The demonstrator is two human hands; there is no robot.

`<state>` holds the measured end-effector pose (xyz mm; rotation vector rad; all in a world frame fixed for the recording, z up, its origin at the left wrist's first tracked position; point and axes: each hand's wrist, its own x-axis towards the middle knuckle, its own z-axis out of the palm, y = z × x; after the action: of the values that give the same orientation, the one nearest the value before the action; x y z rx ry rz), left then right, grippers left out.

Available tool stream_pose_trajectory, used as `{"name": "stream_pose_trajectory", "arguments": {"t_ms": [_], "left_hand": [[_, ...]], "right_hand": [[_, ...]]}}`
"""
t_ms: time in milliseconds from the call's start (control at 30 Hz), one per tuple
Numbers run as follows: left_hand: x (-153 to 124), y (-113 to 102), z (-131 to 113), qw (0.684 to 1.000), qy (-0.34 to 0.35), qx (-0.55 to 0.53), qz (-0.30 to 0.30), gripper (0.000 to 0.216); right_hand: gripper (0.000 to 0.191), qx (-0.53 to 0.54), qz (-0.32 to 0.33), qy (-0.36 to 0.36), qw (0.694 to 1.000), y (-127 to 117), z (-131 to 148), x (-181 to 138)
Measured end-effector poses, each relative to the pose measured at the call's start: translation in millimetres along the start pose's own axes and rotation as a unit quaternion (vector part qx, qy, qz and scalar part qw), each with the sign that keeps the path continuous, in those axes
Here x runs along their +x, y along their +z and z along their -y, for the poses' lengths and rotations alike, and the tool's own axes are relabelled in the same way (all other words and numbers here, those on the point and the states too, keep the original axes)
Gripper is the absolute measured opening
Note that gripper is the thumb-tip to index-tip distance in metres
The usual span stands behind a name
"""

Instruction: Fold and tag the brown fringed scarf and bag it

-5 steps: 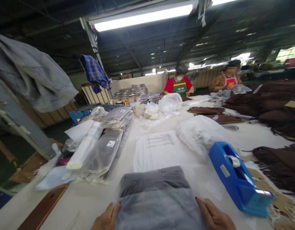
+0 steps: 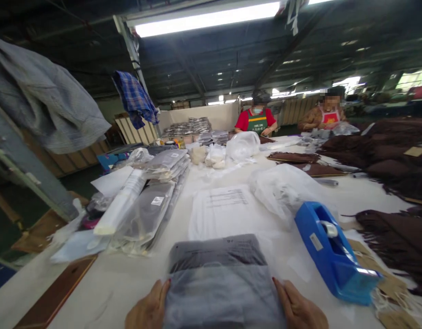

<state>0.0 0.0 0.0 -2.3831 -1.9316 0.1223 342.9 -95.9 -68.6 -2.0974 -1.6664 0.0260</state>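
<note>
A clear plastic bag (image 2: 221, 288) with folded dark grey cloth inside lies at the near edge of the table, its darker strip facing away from me. My left hand (image 2: 147, 304) pinches the bag's left side between thumb and fingers. On the opposite side my right hand (image 2: 300, 307) grips the right edge in the same way. The lower part of the bag runs out of view. Just beyond it rests a white sheet (image 2: 218, 212) with printed lines. To the right of the bag stands a blue tape dispenser (image 2: 337, 256).
Stacked bagged goods (image 2: 145, 210) and a white roll (image 2: 123, 201) are on the left, near a brown strip (image 2: 56, 292). Crumpled plastic (image 2: 286, 187) lies beyond the dispenser. Brown fringed fabric (image 2: 396, 237) and tan tags (image 2: 378, 260) are at right. Two people work at the far end.
The whole view has shifted slightly, so the bag, both hands and the tape dispenser appear a little further left. Both hands keep their hold on the bag's sides.
</note>
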Motion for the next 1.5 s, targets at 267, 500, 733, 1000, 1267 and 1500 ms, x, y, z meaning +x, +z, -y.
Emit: {"name": "stream_pose_trajectory", "arguments": {"t_ms": [267, 500, 733, 1000, 1267, 1500], "left_hand": [[-3.6, -9.7, -11.8, 0.964, -0.040, 0.057, -0.257, 0.028], [14.5, -27.1, -76.3, 0.858, 0.331, 0.058, -0.389, 0.054], [40.3, 1.6, -99.0, 0.904, 0.305, 0.016, -0.297, 0.059], [46.5, 11.2, -94.3, 0.882, 0.334, -0.013, -0.332, 0.056], [50.0, 19.7, -91.6, 0.881, 0.336, -0.023, -0.332, 0.052], [51.9, 23.6, -90.0, 0.890, 0.330, -0.029, -0.313, 0.053]], "right_hand": [[0.047, -0.089, -0.144, -0.049, 0.984, -10.9, 22.8, 1.9], [0.046, -0.090, -0.119, -0.031, 0.988, -8.8, 22.4, 0.6], [0.037, -0.121, -0.122, 0.045, 0.984, -7.9, 19.5, 0.0], [0.037, -0.062, -0.221, 0.056, 0.972, -64.0, -13.9, -2.2], [0.050, 0.219, -0.200, 0.228, 0.927, -147.7, -71.0, 48.4], [0.043, 0.351, -0.217, 0.255, 0.874, -139.5, -59.6, 39.1]]}}
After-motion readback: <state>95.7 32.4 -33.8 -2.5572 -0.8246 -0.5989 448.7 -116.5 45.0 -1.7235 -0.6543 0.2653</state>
